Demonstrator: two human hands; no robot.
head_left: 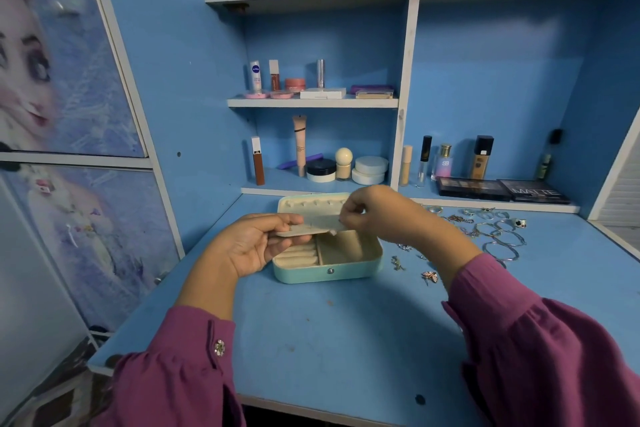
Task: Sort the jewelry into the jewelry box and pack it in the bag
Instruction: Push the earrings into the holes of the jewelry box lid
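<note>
two hands hold a small beige panel above an open jewelry box on a blue desk

the mint-green jewelry box sits near the middle of the blue desk, its lid tipped back, showing cream ring rolls on the left and an open compartment on the right. the left hand grasps the left end of a flat beige panel with fingers curled under it, just over the box. the right hand pinches the panel's right end between thumb and fingertips; whether it also holds a small piece of jewelry cannot be told. to the right of the box, loose jewelry lies on the desk: silver bangles toward the back, small earrings nearer the front. both arms wear purple sleeves. shelves behind hold cosmetics
</note>
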